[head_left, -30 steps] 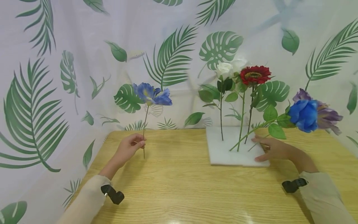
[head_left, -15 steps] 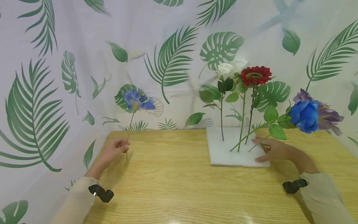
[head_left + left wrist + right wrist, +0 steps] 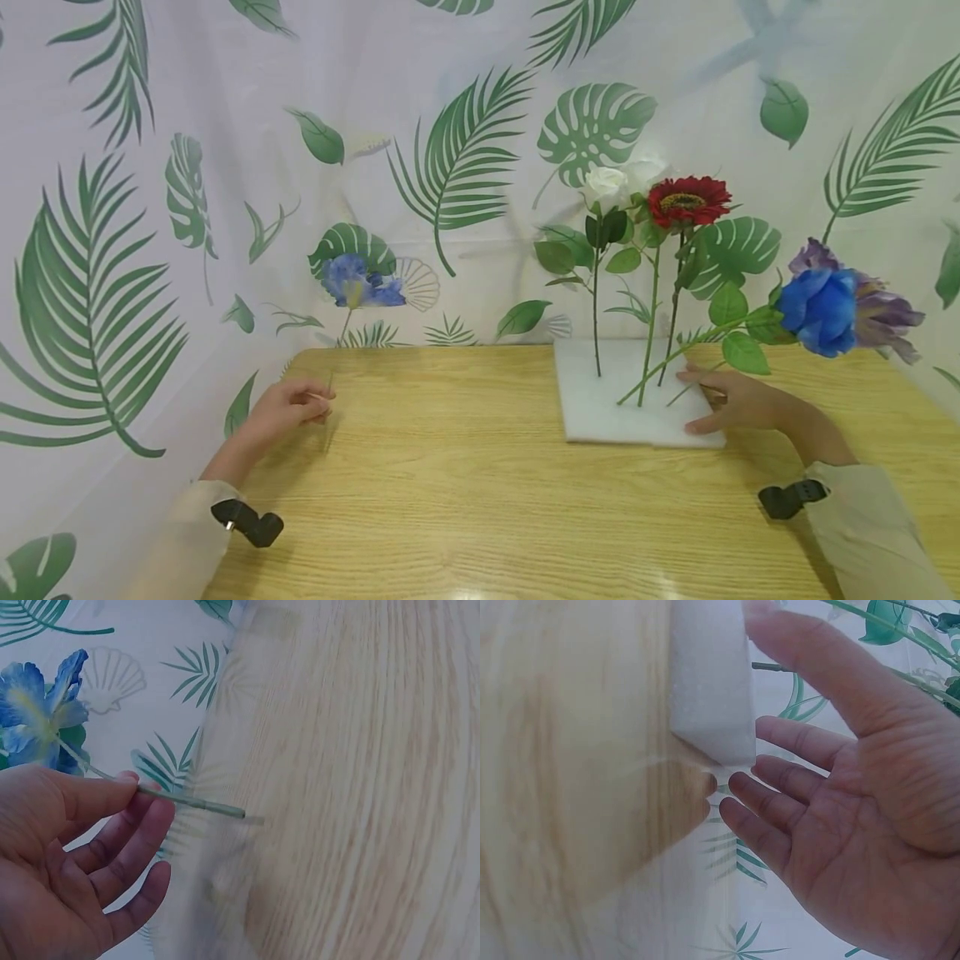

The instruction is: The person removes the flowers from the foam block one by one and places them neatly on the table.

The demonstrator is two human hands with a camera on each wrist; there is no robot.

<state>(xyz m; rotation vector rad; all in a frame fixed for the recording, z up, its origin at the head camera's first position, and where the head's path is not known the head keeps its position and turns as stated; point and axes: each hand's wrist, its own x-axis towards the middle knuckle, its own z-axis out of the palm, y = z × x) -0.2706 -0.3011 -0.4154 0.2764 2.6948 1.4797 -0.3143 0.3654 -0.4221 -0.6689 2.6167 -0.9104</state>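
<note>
My left hand point(image 3: 294, 408) pinches the thin stem of a blue iris-like artificial flower point(image 3: 360, 283) between thumb and fingers. In the left wrist view the bloom point(image 3: 37, 709) is at the left, and the bare stem end point(image 3: 225, 810) sticks out past my fingertips over the table. On the right, my right hand point(image 3: 750, 408) rests at the right edge of a white foam board point(image 3: 592, 417), thumb and fingers extended against it. White roses point(image 3: 606, 185), a red daisy-like flower point(image 3: 688, 202), a tilted blue rose point(image 3: 819, 308) and a purple flower point(image 3: 885, 317) have stems in the board.
The wooden table point(image 3: 450, 467) stretches between both hands. Behind it hangs a white leaf-printed cloth point(image 3: 480, 125), which also covers the left side. The blue rose and purple flower lean out over my right hand.
My left hand has moved left and slightly lower with the blue iris-like flower, most of it in the first half second. My right hand and the foam board have stayed in place.
</note>
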